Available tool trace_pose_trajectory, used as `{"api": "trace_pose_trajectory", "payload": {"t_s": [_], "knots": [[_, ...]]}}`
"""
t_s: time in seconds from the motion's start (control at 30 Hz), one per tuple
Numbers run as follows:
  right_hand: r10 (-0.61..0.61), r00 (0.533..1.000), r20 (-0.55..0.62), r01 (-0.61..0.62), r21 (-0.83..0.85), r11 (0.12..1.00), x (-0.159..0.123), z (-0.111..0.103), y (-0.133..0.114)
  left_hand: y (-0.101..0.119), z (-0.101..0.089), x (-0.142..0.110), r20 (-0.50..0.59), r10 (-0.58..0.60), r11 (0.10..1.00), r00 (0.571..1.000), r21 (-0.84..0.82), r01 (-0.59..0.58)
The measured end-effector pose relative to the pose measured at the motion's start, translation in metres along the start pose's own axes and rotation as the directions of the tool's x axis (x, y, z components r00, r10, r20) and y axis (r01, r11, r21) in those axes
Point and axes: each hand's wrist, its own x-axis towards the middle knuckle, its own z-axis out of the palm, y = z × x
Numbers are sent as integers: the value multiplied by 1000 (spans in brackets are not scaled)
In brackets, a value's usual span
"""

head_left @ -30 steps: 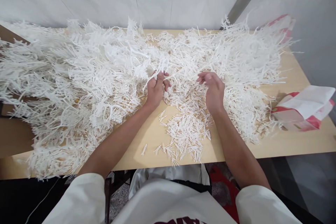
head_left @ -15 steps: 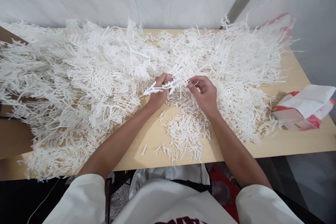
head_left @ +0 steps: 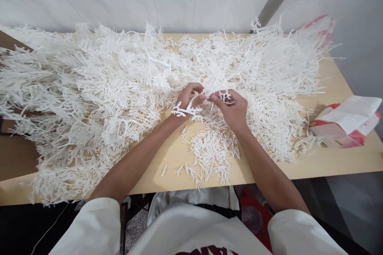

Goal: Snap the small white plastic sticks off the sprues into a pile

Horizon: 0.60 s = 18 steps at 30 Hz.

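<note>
My left hand (head_left: 187, 101) and my right hand (head_left: 231, 109) meet over the middle of the wooden table (head_left: 326, 159). Both pinch one white branched plastic sprue (head_left: 185, 110); its left end sticks out below my left fingers. A small heap of short white plastic sticks (head_left: 211, 155) lies on the table just under and in front of my hands. A large tangle of white sprues (head_left: 98, 87) covers the left and back of the table.
More white sprues (head_left: 278, 71) are piled at the right. A white and red bag (head_left: 347, 123) lies at the table's right edge, another (head_left: 321, 28) at the back right by the tiled wall. A lower brown surface (head_left: 14, 155) adjoins on the left.
My right hand has come left from the pile to meet my left hand. Together they have drawn a sprue out of the tangle and lowered it toward me.
</note>
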Motion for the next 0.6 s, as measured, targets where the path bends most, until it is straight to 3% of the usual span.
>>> {"api": "trace_pose_trajectory", "payload": {"t_s": [0.2, 0.33, 0.5, 0.6], "knots": [[39, 988, -147, 3, 275, 961, 18, -20, 9, -2, 5, 1, -2, 14, 924, 1000, 382, -12], [56, 973, -226, 28, 349, 937, 28, -37, 19, -1, 4, -1, -47, -4, 906, 999, 422, 24], [71, 904, -421, 148, 466, 872, 39, -59, 23, -5, -1, 2, -190, -63, 946, 980, 301, 119], [78, 899, -431, 151, 473, 868, 40, -59, 20, -1, -1, -1, -218, 18, 936, 976, 346, 60]]}}
